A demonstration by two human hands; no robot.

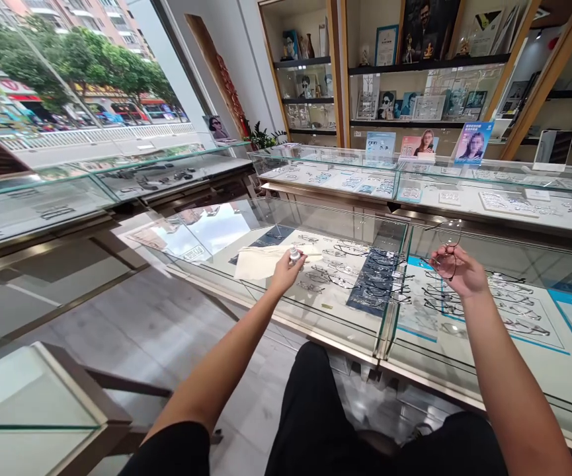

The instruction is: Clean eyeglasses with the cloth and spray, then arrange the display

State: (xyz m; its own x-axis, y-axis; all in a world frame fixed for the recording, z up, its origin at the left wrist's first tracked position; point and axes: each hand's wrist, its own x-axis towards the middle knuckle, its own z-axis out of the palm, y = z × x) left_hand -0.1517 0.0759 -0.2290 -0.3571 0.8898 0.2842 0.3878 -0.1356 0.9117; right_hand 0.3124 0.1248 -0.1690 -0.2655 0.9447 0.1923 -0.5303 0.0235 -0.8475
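Note:
My left hand [284,274] is closed around a small white bottle [294,254], held upright over the glass counter, with its top showing above my fingers. Just left of it a cream cloth [254,264] lies on the countertop, partly behind the hand. Off to the right, my right hand [466,274] grips a pair of thin-framed eyeglasses [449,233] in its fingers. One lens stands up above the fingertips, and the frame is raised over the counter. Part of the frame is hidden by the fingers.
Under the glass counter [206,277] several rows of eyeglasses [382,277] lie on dark and white panels. Further display cases [325,175] run along the back and left. Shelves [429,122] with pictures stand behind, a window [77,73] at left, a glass-topped stand [32,396] near my left arm.

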